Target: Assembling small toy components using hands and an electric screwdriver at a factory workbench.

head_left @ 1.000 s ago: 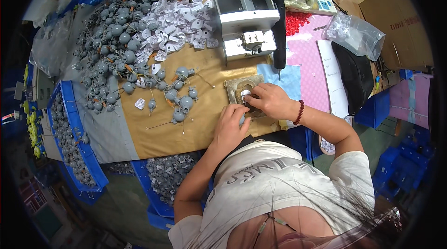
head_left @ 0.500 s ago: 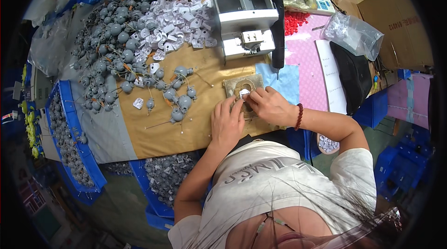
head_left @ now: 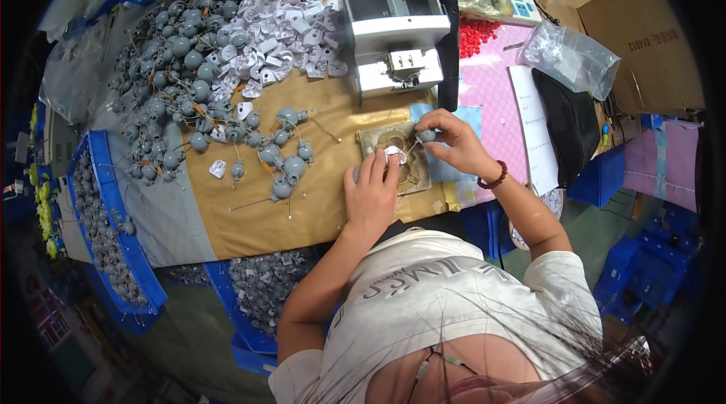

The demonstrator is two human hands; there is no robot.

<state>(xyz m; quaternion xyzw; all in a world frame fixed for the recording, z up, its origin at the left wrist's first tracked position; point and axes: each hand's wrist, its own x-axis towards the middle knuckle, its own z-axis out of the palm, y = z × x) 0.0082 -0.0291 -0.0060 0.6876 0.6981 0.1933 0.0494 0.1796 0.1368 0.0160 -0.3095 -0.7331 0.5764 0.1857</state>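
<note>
pinching a grey ball (head_left: pixel 426 135) right of frame centre, the right hand (head_left: pixel 458 145) carries a likely light, smooth, rigid item, best gripped around its body; left hand (head_left: pixel 370 192) touches a white part (head_left: pixel 394 153), grip unclear.

We see a black bag (head_left: pixel 561 128), a white paper (head_left: pixel 534 132) at its left, a cardboard box (head_left: pixel 646 41) at its upper right.

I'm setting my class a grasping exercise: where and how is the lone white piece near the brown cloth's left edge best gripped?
Probably pinch the white piece by opposite edges, from above and slightly left: it lies low on the brown cloth, with a grey ball close on its right.
</note>
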